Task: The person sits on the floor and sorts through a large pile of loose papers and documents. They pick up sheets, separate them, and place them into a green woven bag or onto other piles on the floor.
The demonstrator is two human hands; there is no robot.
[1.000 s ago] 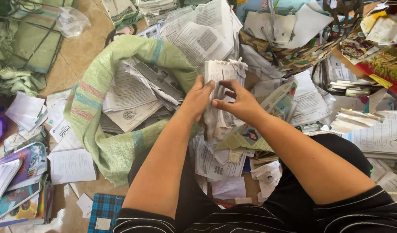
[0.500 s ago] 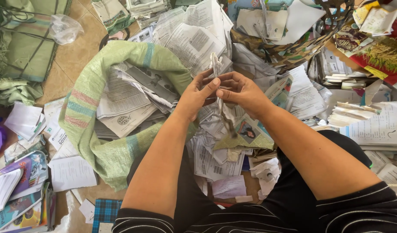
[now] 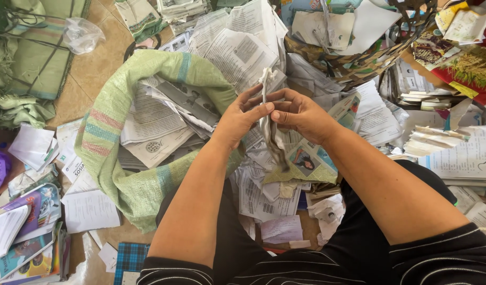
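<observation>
My left hand (image 3: 240,119) and my right hand (image 3: 301,113) meet at the middle of the view, both gripping a thin, crumpled bundle of printed paper (image 3: 272,132) held edge-on and upright. The fingertips of both hands pinch its upper part; its lower end hangs down between my forearms. Just left of my hands lies an open green woven sack (image 3: 124,158) with striped bands, stuffed with printed sheets (image 3: 153,121). Under my hands is a heap of loose papers (image 3: 264,195) and a torn book cover (image 3: 306,161).
A wicker basket (image 3: 380,58) full of paper stands at the upper right. Stacks of books and booklets (image 3: 454,153) lie on the right. Colourful books (image 3: 32,243) and loose sheets are at the lower left. Folded green sacks (image 3: 26,58) and a clear plastic bag (image 3: 82,34) lie upper left.
The paper bundle, first held flat and wide between my hands, has been turned and squeezed into a narrow edge-on strip. My hands have drawn closer together.
</observation>
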